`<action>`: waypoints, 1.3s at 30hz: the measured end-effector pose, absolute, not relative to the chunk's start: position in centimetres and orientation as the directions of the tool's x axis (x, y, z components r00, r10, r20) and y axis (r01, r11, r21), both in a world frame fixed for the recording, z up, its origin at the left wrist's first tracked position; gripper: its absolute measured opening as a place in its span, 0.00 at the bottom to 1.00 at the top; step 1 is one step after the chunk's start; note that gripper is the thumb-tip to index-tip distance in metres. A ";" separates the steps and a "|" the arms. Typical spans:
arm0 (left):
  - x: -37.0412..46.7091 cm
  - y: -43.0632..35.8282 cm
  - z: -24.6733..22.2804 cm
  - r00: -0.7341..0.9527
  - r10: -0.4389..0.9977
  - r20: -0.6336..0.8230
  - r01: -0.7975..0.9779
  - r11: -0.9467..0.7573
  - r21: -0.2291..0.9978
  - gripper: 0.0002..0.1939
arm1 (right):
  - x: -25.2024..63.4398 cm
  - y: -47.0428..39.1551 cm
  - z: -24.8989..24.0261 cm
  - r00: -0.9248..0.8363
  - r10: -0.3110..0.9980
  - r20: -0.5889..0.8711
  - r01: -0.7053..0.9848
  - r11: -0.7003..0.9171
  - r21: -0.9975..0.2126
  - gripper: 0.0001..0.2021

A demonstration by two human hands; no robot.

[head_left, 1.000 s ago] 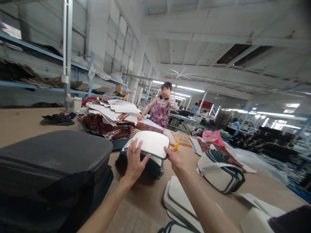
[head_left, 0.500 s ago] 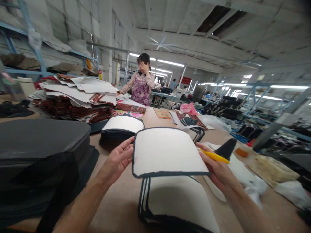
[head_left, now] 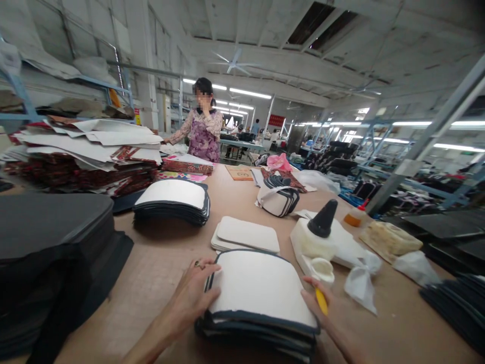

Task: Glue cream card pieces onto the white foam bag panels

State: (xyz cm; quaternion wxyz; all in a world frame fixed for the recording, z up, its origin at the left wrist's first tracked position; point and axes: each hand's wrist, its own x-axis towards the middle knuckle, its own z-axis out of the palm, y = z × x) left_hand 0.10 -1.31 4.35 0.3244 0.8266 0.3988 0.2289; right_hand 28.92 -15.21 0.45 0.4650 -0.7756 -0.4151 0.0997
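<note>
A white panel with dark edging (head_left: 261, 285) lies on top of a stack of similar dark-edged panels (head_left: 257, 338) near the front of the table. My left hand (head_left: 197, 288) grips its left edge, thumb on the white face. At the right edge, my right hand (head_left: 320, 308) touches the panel and holds a yellow tool (head_left: 322, 301) between its fingers. Just behind the stack lie plain white panels (head_left: 246, 232). Another stack of dark-edged panels (head_left: 170, 199) stands farther back on the left.
Beside my right hand stands a white container (head_left: 310, 247) with a black cone (head_left: 323, 218). Dark stacked material (head_left: 53, 222) fills the left. A glue bottle (head_left: 354, 216), plastic bag (head_left: 364, 283) and tied bundle (head_left: 278, 197) lie rightward. A person (head_left: 202, 126) stands across the table.
Both hands have lowered the raised panel onto the stack. The yellow tool now points downward. The view has shifted, showing the plain white panels and the container with the black cone.
</note>
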 end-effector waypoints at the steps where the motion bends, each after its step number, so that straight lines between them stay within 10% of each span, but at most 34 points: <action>1: 0.4 -1.7 4.7 0.606 0.780 0.157 0.518 -0.537 0.666 0.22 | 28.8 -15.2 0.2 0.614 0.758 0.219 0.574 -0.239 -0.783 0.19; 10: 2.1 -3.5 7.1 0.855 0.518 -0.042 0.433 -0.665 0.609 0.31 | 31.2 -19.2 5.6 0.665 0.654 0.361 0.693 -0.360 -0.624 0.28; 20: 2.3 1.2 6.1 0.830 0.514 -0.217 0.538 -0.634 0.556 0.59 | 28.7 -18.1 5.9 0.689 0.694 0.211 0.390 -0.109 -0.915 0.26; 27: 2.0 2.3 6.1 0.833 0.522 -0.182 0.522 -0.633 0.572 0.48 | 27.7 -18.2 2.7 0.366 0.876 0.314 0.672 -0.016 -0.740 0.16; 39: 4.2 3.2 5.4 0.776 0.627 0.075 0.402 -0.582 0.707 0.32 | 33.2 -20.2 8.6 0.772 0.488 0.407 0.557 -0.213 -0.802 0.24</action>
